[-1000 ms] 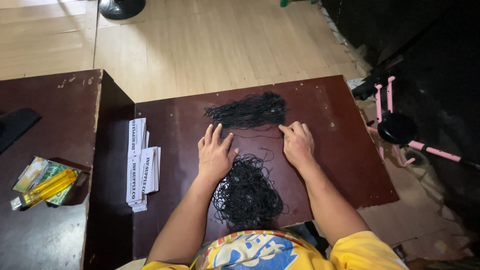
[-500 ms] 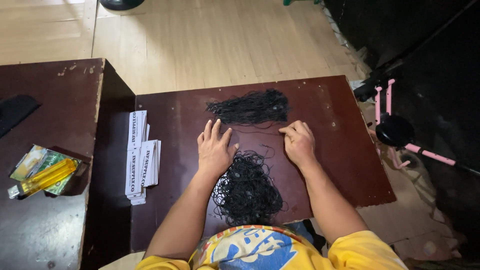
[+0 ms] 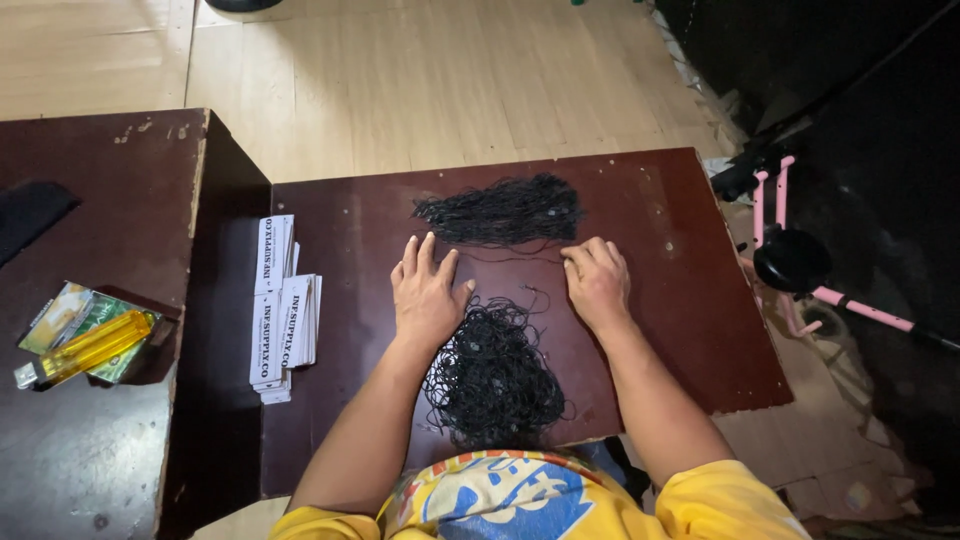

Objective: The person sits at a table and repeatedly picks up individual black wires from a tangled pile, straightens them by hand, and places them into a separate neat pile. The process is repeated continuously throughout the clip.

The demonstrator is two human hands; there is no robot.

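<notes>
On the low table (image 3: 690, 330) lie two heaps of black cord: a tidy bundle (image 3: 502, 210) stretched left to right at the far side, and a loose tangle (image 3: 492, 375) near the person's body. One thin strand (image 3: 510, 258) runs sideways between them, just this side of the bundle, its long axis matching the bundle's. The right hand (image 3: 597, 282) is curled, fingertips pinched down at the strand's right end; whether it actually grips the cord I cannot tell. The left hand (image 3: 428, 292) lies flat and open, fingers spread toward the bundle, its thumb side touching the tangle's upper edge. The bundle sits straight ahead of both hands, about as near to one as to the other. Beside the left arm lie two stacks of white tags (image 3: 282, 305); on the second, higher table (image 3: 100, 440) sits one yellow lighter (image 3: 88, 350).
</notes>
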